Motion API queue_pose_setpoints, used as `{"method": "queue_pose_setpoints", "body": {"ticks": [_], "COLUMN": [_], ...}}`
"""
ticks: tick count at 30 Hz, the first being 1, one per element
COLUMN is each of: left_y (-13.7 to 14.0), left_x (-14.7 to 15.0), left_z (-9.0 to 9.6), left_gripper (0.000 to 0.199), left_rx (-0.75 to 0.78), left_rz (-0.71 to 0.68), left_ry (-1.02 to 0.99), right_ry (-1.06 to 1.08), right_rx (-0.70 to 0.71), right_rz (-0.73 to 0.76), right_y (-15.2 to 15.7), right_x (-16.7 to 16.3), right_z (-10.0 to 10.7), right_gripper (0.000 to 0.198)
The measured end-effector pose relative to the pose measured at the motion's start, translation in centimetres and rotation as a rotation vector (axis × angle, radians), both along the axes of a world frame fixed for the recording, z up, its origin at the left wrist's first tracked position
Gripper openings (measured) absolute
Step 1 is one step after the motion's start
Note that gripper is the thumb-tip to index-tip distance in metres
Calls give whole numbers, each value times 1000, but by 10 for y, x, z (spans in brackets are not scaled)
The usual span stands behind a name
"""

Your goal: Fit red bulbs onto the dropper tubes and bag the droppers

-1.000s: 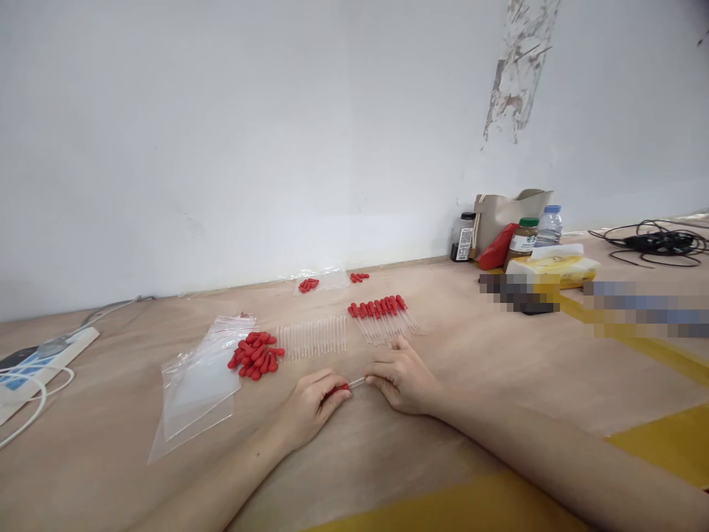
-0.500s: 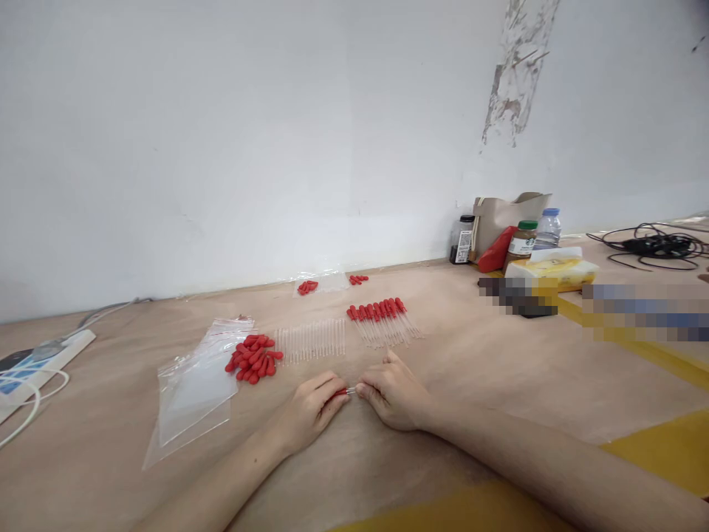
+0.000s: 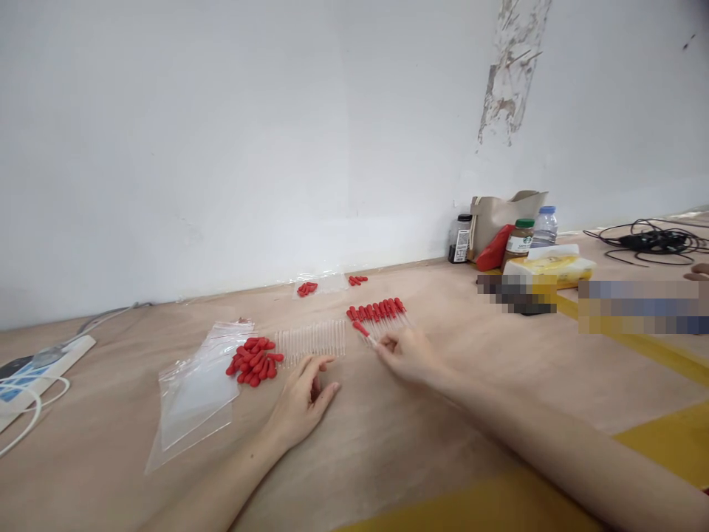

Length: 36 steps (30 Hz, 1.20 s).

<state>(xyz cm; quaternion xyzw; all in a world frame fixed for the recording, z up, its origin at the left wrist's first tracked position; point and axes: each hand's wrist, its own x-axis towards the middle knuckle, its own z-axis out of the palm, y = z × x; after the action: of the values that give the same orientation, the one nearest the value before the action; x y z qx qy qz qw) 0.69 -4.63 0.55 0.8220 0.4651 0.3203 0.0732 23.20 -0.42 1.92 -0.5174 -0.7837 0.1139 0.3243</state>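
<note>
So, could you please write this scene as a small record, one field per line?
left hand: fingers parted, no held object visible
right hand: pinching a red-bulbed dropper
clear tubes: in a row between loose red bulbs and assembled droppers
clear zip bags: lying flat beside the loose red bulbs
green-capped jar: beside a blue-capped bottle

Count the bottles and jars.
3: a black-capped bottle left of the beige bag, a green-lidded jar in front of it, a blue-capped bottle right of the jar. Others may be hidden.
</note>
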Motion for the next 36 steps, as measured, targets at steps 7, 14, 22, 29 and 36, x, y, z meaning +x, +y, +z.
{"method": "queue_pose_setpoints", "body": {"ticks": [7,14,22,29,36], "left_y": [-1,-1,-2,0,0], "left_x": [2,0,1,1,1], "left_z": [2,1,3,1,3], "left_gripper": [19,9,11,13,11], "left_rx": [-18,-51,-92,-90,-110], "left_rz": [-75,-68,-82,-91,-82], "left_ry": [23,35,65,61,54], "right_ry": [47,-68,-91,-112,-286], "right_rx": [-132,-108,-73,18,-136], "right_rz": [-307,-389,-406,-330,-297], "right_y": [53,73,75,63,65], "right_x": [-6,-29,-31,-41,-74], "right_z": [5,-5,-13,-8,0], "right_gripper": [25,27,28,23,27]}}
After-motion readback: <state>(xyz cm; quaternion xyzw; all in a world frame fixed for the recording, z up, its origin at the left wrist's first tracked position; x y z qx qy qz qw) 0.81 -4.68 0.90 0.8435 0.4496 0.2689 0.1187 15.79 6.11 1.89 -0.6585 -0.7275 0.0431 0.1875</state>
